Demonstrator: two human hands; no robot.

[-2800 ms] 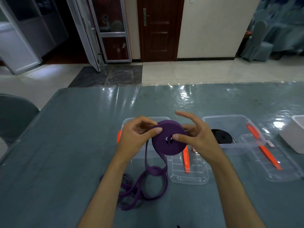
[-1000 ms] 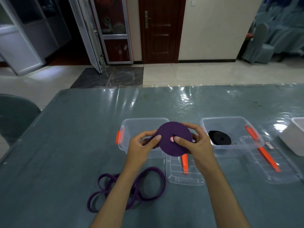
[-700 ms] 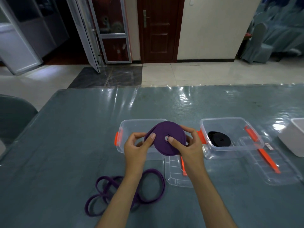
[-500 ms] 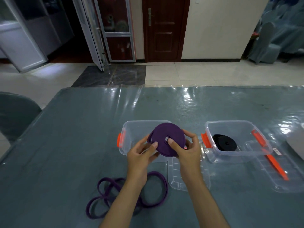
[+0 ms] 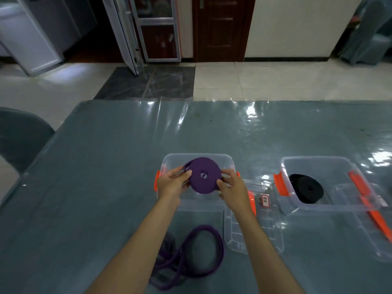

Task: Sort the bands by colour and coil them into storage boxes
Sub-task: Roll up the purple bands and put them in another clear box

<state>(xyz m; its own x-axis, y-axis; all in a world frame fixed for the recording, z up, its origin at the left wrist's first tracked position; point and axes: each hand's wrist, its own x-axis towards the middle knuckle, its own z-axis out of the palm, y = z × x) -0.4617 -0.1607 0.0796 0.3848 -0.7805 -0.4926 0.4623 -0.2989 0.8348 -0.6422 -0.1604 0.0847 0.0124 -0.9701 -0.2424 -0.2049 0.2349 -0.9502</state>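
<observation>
Since 0.5 s ago, both hands have carried the purple coil (image 5: 203, 176) forward; it now sits tilted over the open left storage box (image 5: 216, 158), inside the box outline.

Head view: left hand (image 5: 172, 184) pinches the coil's left edge, thumb on the top face, fingers curled beneath. Right hand (image 5: 233, 188) grips the right edge the same way. Whether the coil touches the box floor cannot be told. Loose purple band (image 5: 200, 257) lies in loops on the table (image 5: 101, 166), near the body, partly hidden by the left forearm. Clear lid (image 5: 263, 234) lies just right of the left box. Right storage box (image 5: 318, 160) holds a black coil (image 5: 307, 188); a second lid (image 5: 377, 236) leans against its right side.
</observation>
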